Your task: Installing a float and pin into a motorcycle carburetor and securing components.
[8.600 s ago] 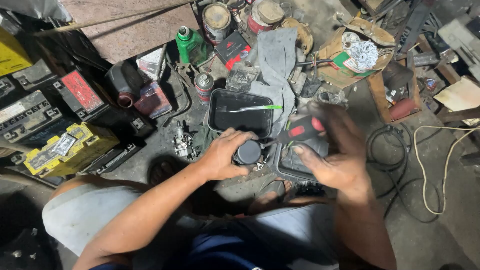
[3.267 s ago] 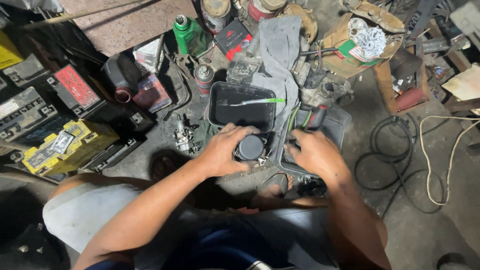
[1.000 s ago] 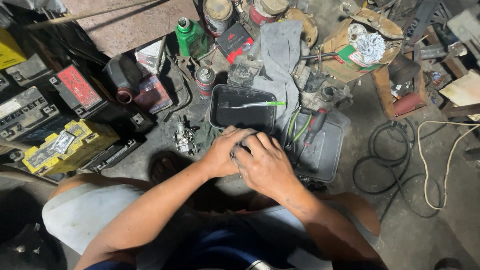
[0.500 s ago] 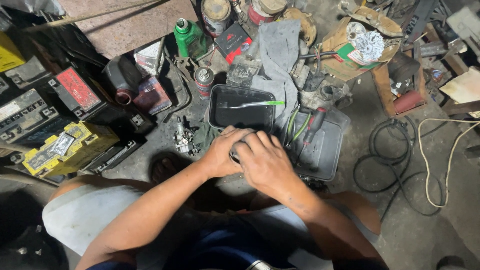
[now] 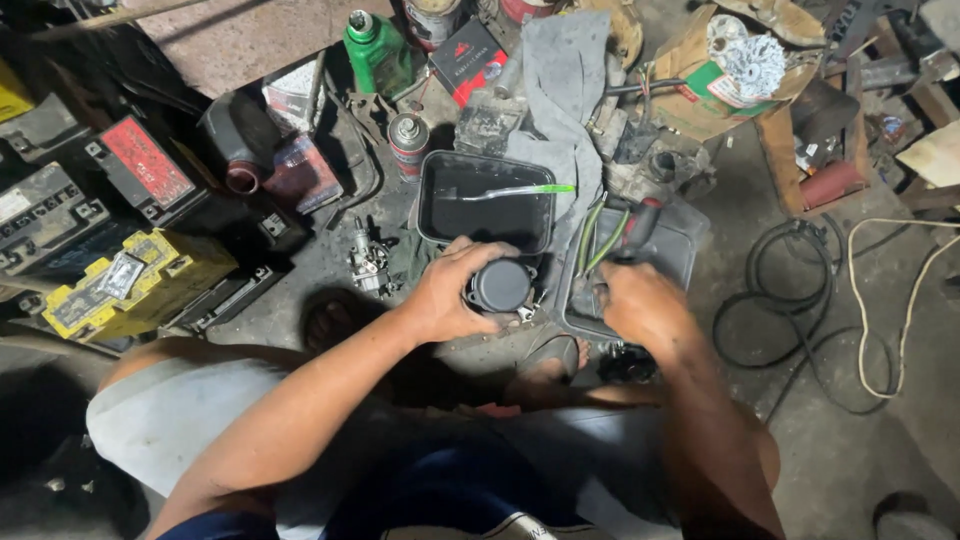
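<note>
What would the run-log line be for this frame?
left hand: grips round black capped part | right hand: over grey plastic tray, by red-and-black handled tool | black rectangular tub: behind, green-handled tool across it

A single head-worn camera looks steeply down from above the seated person, fairly near, facing forward over both forearms onto a cluttered workshop floor [image 5: 860,470]. No second view exists to share the scene.

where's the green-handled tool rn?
In the head view, the green-handled tool lies across the black rectangular plastic tray at upper centre, just beyond the left hand that holds the round black part, with the grey cloth to its right.
</note>
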